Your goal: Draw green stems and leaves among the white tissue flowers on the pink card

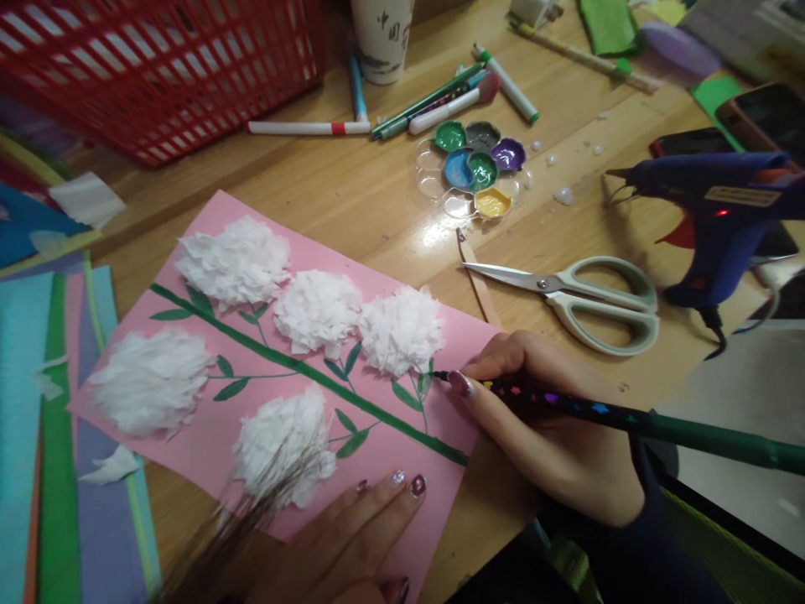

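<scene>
A pink sheet of paper [207, 352] lies on the table at an angle. Several ruffled white paper flowers [319, 312] sit on it, around a green stem [340, 388] with green leaves. My right hand [541, 419] is closed round a marker pen [566, 403] with a dark, star-patterned barrel and a long green rear end. Its tip touches or nearly touches a leaf [425, 382] near the sheet's right edge. Fingers stretched out, my left hand [352, 537] lies flat on the lower part of the sheet. Strands of hair hang blurred before the lowest flower.
Scissors [566, 298], a wooden stick [478, 281] and a blue glue gun [723, 214] lie at the right. Beyond the sheet are a paint palette [469, 172], pens, a makeup brush [453, 109], a paper cup [382, 38] and a red basket [189, 75]. Coloured paper [59, 436] is at the left.
</scene>
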`<action>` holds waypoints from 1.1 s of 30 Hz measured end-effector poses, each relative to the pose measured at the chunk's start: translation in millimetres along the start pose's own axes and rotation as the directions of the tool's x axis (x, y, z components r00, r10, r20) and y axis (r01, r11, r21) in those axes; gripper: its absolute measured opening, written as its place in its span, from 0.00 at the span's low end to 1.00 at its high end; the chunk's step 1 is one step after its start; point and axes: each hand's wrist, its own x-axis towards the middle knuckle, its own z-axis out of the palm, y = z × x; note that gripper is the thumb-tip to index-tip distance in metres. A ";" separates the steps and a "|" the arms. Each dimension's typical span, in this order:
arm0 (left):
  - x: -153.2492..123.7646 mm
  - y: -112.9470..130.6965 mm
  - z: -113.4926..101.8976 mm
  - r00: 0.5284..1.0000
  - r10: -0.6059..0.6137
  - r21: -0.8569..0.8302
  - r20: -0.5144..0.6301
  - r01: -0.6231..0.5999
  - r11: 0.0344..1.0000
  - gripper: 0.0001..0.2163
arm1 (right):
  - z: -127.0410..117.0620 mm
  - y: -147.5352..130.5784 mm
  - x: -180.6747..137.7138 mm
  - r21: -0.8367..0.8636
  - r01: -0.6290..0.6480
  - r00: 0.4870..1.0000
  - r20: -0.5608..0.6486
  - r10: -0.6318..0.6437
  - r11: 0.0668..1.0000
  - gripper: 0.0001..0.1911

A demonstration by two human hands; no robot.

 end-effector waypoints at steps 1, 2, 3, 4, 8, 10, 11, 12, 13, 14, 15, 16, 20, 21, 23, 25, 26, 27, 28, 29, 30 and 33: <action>0.1 0.1 -0.4 1.000 0.000 0.002 0.001 0.000 1.000 0.14 | -0.2 0.4 0.1 -0.003 0.007 1.000 0.008 -0.007 1.000 0.04; 0.3 0.1 -0.8 1.000 0.001 0.003 0.001 -0.001 1.000 0.14 | -0.4 0.6 0.3 -0.004 0.017 0.999 0.034 -0.017 1.000 0.04; 0.4 0.0 -1.3 1.000 0.002 0.003 0.002 -0.002 1.000 0.14 | -0.7 0.6 0.5 -0.002 0.027 0.997 0.068 -0.027 1.000 0.04; 0.6 -0.2 -1.9 1.000 0.002 0.005 0.003 -0.002 1.000 0.14 | -1.0 0.3 0.9 -0.002 0.032 0.996 0.088 -0.032 0.999 0.04; 1.3 -0.9 -3.3 1.000 0.010 0.013 0.003 -0.010 1.000 0.15 | -1.9 -2.7 2.9 -0.012 0.018 0.999 0.048 -0.018 1.000 0.05; 1.5 -1.0 -3.2 1.000 0.010 0.020 0.001 -0.010 1.000 0.15 | -2.0 -3.9 3.7 -0.006 0.027 0.996 0.081 -0.026 1.000 0.06; 1.5 -0.9 -3.0 1.000 0.009 0.024 0.000 -0.009 1.000 0.14 | -1.9 -4.1 3.8 -0.003 0.031 0.995 0.098 -0.031 1.000 0.06; 1.6 -0.9 -2.7 1.000 0.007 0.028 0.000 -0.007 1.000 0.14 | -1.8 -4.2 3.9 -0.001 0.032 0.994 0.103 -0.032 0.999 0.06; 1.6 -0.7 -2.5 1.000 0.007 0.031 -0.001 -0.007 1.000 0.14 | -1.7 -4.2 3.8 -0.002 0.033 0.995 0.094 -0.033 0.999 0.06; 1.6 -0.5 -2.2 1.000 0.008 0.033 -0.002 -0.008 0.999 0.14 | -1.6 -4.2 3.6 -0.004 0.035 0.995 0.091 -0.035 0.999 0.06; 1.6 -0.2 -2.1 1.000 0.007 0.035 -0.002 -0.007 0.999 0.14 | -1.5 -4.2 3.4 -0.005 0.043 0.994 0.097 -0.042 0.999 0.06; 1.7 0.2 -2.1 1.000 0.009 0.037 -0.003 -0.008 0.999 0.14 | -1.3 -4.4 3.1 -0.004 0.051 0.993 0.108 -0.050 0.999 0.06; 2.7 1.5 -3.6 1.000 0.012 0.041 -0.006 -0.012 0.999 0.15 | -0.8 -4.5 1.9 -0.002 0.040 0.994 0.103 -0.040 0.999 0.06; 3.2 1.6 -4.0 1.000 0.011 0.043 -0.007 -0.011 0.999 0.15 | -0.7 -4.2 1.6 0.003 0.038 0.995 0.095 -0.038 0.999 0.06; 4.3 1.4 -4.7 1.000 0.009 0.047 -0.009 -0.009 0.999 0.15 | -0.6 -3.4 1.2 0.008 0.048 0.994 0.098 -0.048 0.999 0.06; 5.6 1.2 -5.1 1.000 0.015 0.049 -0.012 -0.015 0.999 0.15 | -0.5 -2.7 1.2 0.002 0.053 0.994 0.092 -0.053 0.999 0.05; 6.4 1.2 -5.2 1.000 0.020 0.051 -0.014 -0.019 0.999 0.15 | -0.4 -2.4 1.3 0.000 0.056 0.995 0.088 -0.056 0.998 0.05; 7.2 1.4 -5.5 1.000 0.025 0.054 -0.019 -0.024 0.998 0.15 | -0.4 -2.2 1.6 -0.001 0.058 0.994 0.092 -0.057 0.998 0.05; 8.3 1.8 -6.0 0.999 0.028 0.057 -0.024 -0.027 0.998 0.15 | -0.3 -2.1 1.9 0.002 0.060 0.993 0.098 -0.060 0.998 0.05; 9.6 2.4 -6.6 0.999 0.031 0.061 -0.030 -0.029 0.998 0.15 | -0.2 -2.1 2.1 0.006 0.063 0.993 0.103 -0.064 0.998 0.05; 11.1 3.1 -7.4 0.999 0.035 0.065 -0.037 -0.033 0.997 0.15 | -0.2 -2.0 2.4 0.007 0.063 0.993 0.104 -0.064 0.998 0.05; 16.5 4.4 -9.9 0.996 0.069 0.098 -0.051 -0.064 0.993 0.12 | -0.2 -2.0 2.3 0.002 0.057 0.994 0.092 -0.057 0.998 0.05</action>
